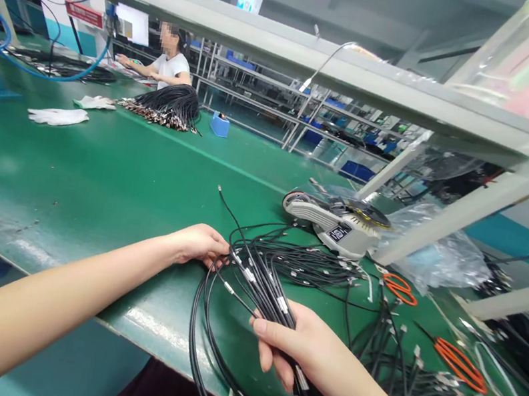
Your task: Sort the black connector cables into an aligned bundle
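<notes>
My right hand (293,345) is wrapped round a bundle of black cables (264,279) with white labels and metal ends. The bundle runs from the upper left down past my wrist, and loops of it hang over the table's front edge. To its left, my left hand (203,245) has its fingers closed at the black cables by the bundle's far end. Exactly which strand the fingertips pinch is hard to see. Behind both hands lies a pile of more black cables (309,263) on the green table (155,186).
A grey tape dispenser (336,223) stands beyond the pile. Orange cable coils (460,364) and loose cable ends lie at right. White gloves (58,116), a black cable heap (168,104) and a blue holder (220,124) are farther back. A person (168,63) sits across. A shelf beam (271,37) crosses overhead.
</notes>
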Motion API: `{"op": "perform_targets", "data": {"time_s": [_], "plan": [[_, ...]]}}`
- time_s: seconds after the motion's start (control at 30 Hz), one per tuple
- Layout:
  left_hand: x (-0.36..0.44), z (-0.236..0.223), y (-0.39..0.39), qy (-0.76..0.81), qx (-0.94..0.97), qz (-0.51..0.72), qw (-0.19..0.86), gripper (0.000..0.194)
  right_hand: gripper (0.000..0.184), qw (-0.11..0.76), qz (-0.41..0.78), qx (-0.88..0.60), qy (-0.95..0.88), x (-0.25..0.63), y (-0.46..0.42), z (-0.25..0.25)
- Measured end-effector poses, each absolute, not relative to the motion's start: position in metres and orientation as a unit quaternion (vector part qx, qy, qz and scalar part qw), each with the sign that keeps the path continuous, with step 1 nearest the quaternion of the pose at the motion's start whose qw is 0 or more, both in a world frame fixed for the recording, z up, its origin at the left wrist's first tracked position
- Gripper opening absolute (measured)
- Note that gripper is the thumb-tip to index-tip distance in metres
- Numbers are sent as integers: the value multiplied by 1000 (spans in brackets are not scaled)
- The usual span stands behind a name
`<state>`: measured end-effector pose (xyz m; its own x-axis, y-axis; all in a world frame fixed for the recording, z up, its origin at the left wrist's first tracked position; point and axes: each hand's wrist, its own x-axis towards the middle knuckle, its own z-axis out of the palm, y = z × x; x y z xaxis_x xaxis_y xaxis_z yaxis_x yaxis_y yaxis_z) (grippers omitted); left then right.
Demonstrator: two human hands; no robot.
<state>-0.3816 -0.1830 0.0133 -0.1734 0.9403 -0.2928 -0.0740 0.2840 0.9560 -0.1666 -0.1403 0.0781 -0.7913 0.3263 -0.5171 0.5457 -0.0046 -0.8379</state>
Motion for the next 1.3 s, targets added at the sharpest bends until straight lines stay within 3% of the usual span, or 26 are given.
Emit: {"op": "perform_targets", "data": {"time_s": [0.3, 0.5, 0.77, 1.03, 1.3], "plan": [[-394, 16, -191, 654, 283, 444, 543, 5, 13, 47, -573, 352, 738, -177, -146, 78], [-393, 13, -244, 618, 239, 457, 594, 15, 20, 30, -564, 344, 751, -180, -143, 78], [-357, 11, -256, 562, 156, 547, 601, 26, 13, 45, -599, 332, 727, -184, -148, 72], [-335, 13, -285, 545, 106, 538, 635, 24, 16, 34, -582, 330, 743, -183, -149, 71], [-259, 5, -313, 431, 43, 565, 703, 27, 13, 55, -592, 337, 730, -184, -148, 69]]}}
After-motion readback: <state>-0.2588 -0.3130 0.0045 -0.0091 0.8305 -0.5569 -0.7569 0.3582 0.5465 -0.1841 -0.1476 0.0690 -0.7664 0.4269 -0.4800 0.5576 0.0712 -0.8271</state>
